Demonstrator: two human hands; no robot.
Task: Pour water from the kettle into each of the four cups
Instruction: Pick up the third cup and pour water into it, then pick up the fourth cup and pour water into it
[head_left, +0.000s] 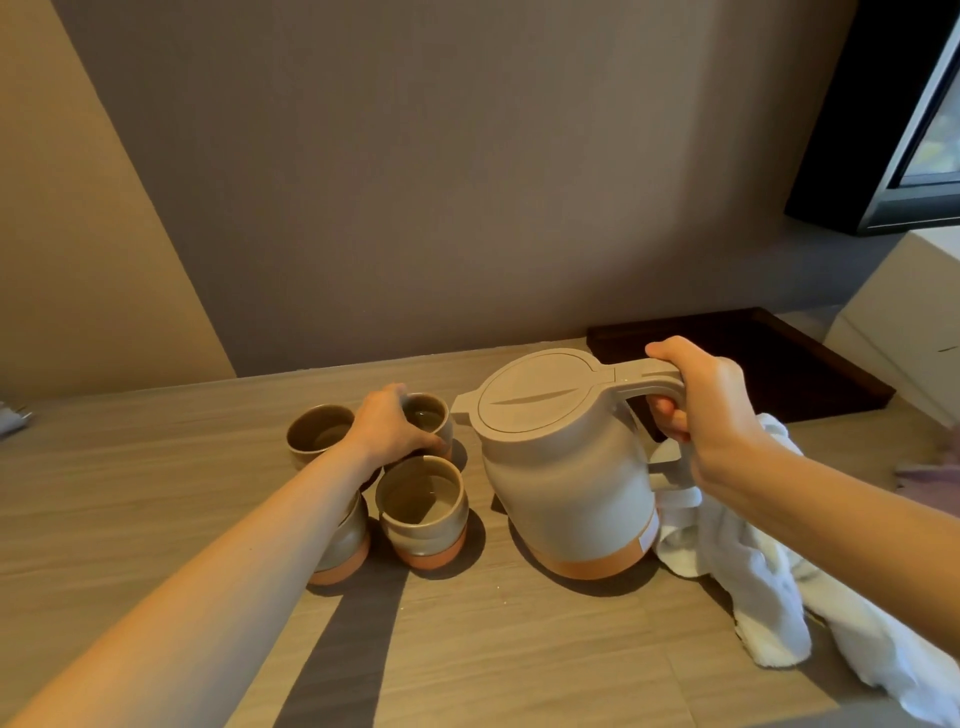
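Pour seemingly about to start, centre frame: right hand grip clamped on kettle handle, left hand grip round a cup; next, lift and tilt.

Beige kettle upright, four clustered cups beside

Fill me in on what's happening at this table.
A person's right hand grips the handle of the kettle, which stands upright on the table, lid shut, nothing pouring. The left hand holds the far right cup, one of four clustered together. A white towel lies beside the kettle.
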